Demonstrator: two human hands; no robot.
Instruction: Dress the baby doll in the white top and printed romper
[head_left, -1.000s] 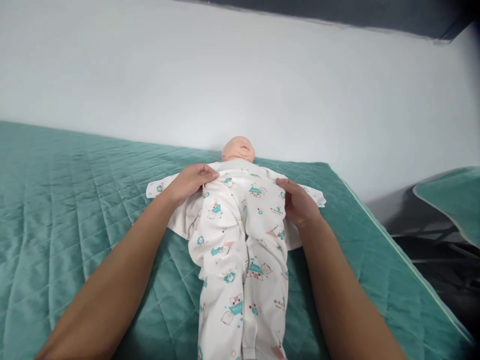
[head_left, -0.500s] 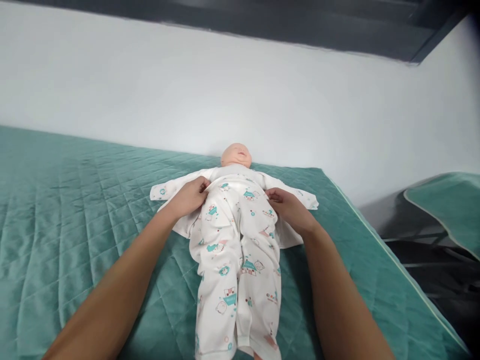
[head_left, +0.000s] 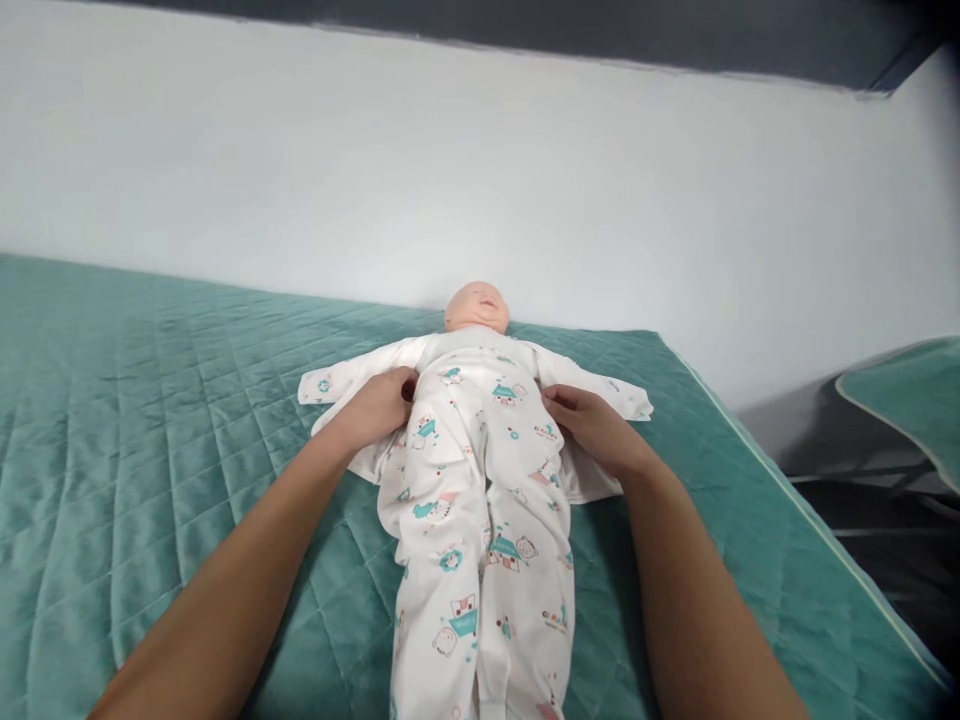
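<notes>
A baby doll (head_left: 477, 306) lies on its back on a teal quilted bed (head_left: 150, 420), head toward the wall. It wears a white sleepsuit (head_left: 480, 500) printed with teal houses and animals, sleeves spread sideways. My left hand (head_left: 379, 408) is curled against the doll's left flank, fingers tucked into the suit's cloth at chest height. My right hand (head_left: 589, 425) grips the cloth on the opposite flank, fingers closed on the fabric edge. Both forearms reach in from the bottom of the view.
A white wall (head_left: 480, 180) runs right behind the doll's head. The bed's right edge (head_left: 757, 450) drops to a dark floor (head_left: 885, 540). A second teal quilted surface (head_left: 911, 395) shows at the far right.
My hands slid from the doll's chest outward to its sides and closed on the sleepsuit cloth. The suit front now lies smoother over the torso.
</notes>
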